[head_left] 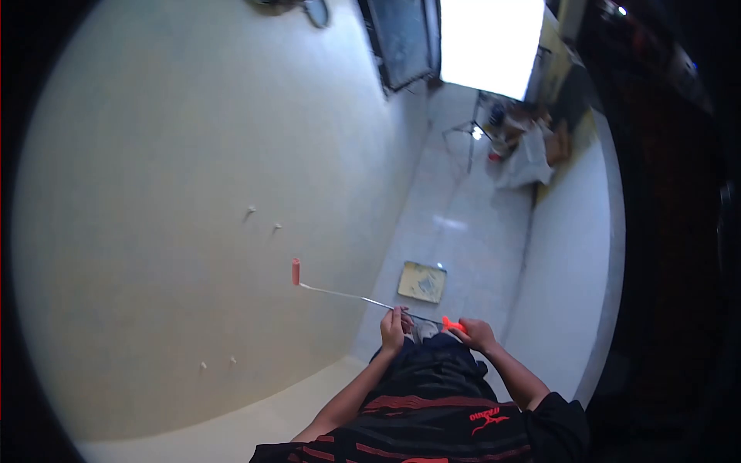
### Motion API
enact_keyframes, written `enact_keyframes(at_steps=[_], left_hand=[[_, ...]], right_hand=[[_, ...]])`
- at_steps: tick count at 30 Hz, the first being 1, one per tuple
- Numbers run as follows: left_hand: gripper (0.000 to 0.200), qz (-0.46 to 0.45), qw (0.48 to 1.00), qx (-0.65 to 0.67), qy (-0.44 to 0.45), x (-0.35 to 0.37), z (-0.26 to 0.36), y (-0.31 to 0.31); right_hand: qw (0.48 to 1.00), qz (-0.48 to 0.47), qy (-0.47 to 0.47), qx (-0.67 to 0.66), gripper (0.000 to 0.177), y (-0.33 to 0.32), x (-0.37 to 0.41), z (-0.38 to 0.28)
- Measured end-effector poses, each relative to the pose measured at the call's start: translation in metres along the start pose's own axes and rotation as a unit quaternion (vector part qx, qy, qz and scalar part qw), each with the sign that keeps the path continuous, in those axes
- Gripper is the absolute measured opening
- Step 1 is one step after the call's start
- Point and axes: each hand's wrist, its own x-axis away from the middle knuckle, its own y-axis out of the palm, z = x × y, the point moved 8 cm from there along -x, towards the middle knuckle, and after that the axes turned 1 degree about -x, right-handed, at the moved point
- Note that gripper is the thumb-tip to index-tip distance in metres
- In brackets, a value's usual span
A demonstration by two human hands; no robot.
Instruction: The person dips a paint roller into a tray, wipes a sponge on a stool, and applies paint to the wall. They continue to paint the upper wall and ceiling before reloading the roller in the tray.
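Observation:
I hold a small paint roller (296, 272) with a long thin metal shaft (343, 295) and an orange handle (453, 325). My left hand (394, 328) grips the shaft near its middle. My right hand (477, 335) is closed on the orange handle. The orange roller head rests against the cream wall (177, 216) on my left, about waist height. Both forearms reach forward over my dark striped shirt.
A paint tray (422, 282) lies on the tiled floor (455, 224) ahead. Small pegs (251, 210) stick out of the wall. A cloth-covered pile and a stand (532, 147) sit at the corridor's far end by a bright doorway. Another wall (563, 262) closes the right side.

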Motion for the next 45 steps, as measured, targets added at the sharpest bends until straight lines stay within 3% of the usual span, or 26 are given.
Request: enact_keyframes(at_steps=[4, 7, 8, 9, 12, 13, 14, 18, 21, 25, 29, 31, 33, 36, 38, 45], left_hand=[[0.04, -0.017, 0.994, -0.071, -0.087, -0.024, -0.045, -0.001], [0.04, -0.116, 0.967, -0.056, -0.221, -0.038, -0.08, 0.007], [0.048, -0.138, 0.948, -0.013, -0.288, -0.038, -0.09, 0.01], [0.072, -0.169, 0.927, 0.036, -0.334, -0.04, -0.105, 0.011], [0.064, -0.151, 0.913, -0.014, -0.379, -0.045, -0.134, -0.012], [0.079, -0.141, 0.915, -0.018, -0.378, -0.05, -0.154, -0.024], [0.079, -0.135, 0.908, -0.012, -0.397, -0.053, -0.18, -0.036], [0.061, -0.069, 0.88, -0.065, -0.466, -0.066, -0.268, -0.081], [0.049, 0.036, 0.895, -0.021, -0.444, -0.085, -0.354, -0.097], [0.044, 0.045, 0.905, 0.021, -0.423, -0.109, -0.451, -0.09], [0.038, 0.092, 0.913, 0.051, -0.394, -0.129, -0.499, -0.106], [0.038, 0.114, 0.907, 0.053, -0.402, -0.129, -0.512, -0.115], [0.036, 0.132, 0.873, -0.019, -0.47, -0.119, -0.532, -0.123], [0.037, 0.093, 0.899, -0.046, -0.426, -0.133, -0.555, -0.112], [0.04, 0.079, 0.911, -0.086, -0.395, -0.137, -0.554, -0.101], [0.04, 0.008, 0.902, -0.117, -0.416, -0.153, -0.535, -0.086]], right_hand=[[0.984, 0.059, 0.167, 0.014, 0.059, 0.005, 0.041, 0.001], [0.966, 0.016, 0.259, -0.018, 0.062, 0.012, 0.058, 0.004], [0.961, 0.002, 0.275, -0.02, 0.062, 0.014, 0.06, 0.001], [0.955, -0.009, 0.294, -0.022, 0.062, 0.014, 0.057, 0.002], [0.94, -0.038, 0.34, 0.001, 0.059, 0.041, 0.038, 0.037], [0.933, -0.034, 0.358, 0.016, 0.057, 0.058, 0.031, 0.057], [0.931, -0.036, 0.361, 0.029, 0.055, 0.076, 0.016, 0.081], [0.917, -0.062, 0.383, 0.091, 0.047, 0.167, -0.068, 0.187], [0.935, -0.07, 0.307, 0.16, 0.044, 0.257, -0.157, 0.28], [0.923, -0.152, 0.292, 0.201, 0.036, 0.363, -0.285, 0.356], [0.917, -0.203, 0.257, 0.226, 0.029, 0.446, -0.371, 0.366], [0.915, -0.228, 0.244, 0.226, 0.03, 0.491, -0.388, 0.37], [0.908, -0.233, 0.257, 0.236, 0.028, 0.525, -0.402, 0.378], [0.904, -0.221, 0.287, 0.228, 0.029, 0.56, -0.408, 0.387], [0.902, -0.222, 0.298, 0.221, 0.03, 0.572, -0.406, 0.391], [0.9, -0.206, 0.314, 0.22, 0.03, 0.571, -0.399, 0.404]])
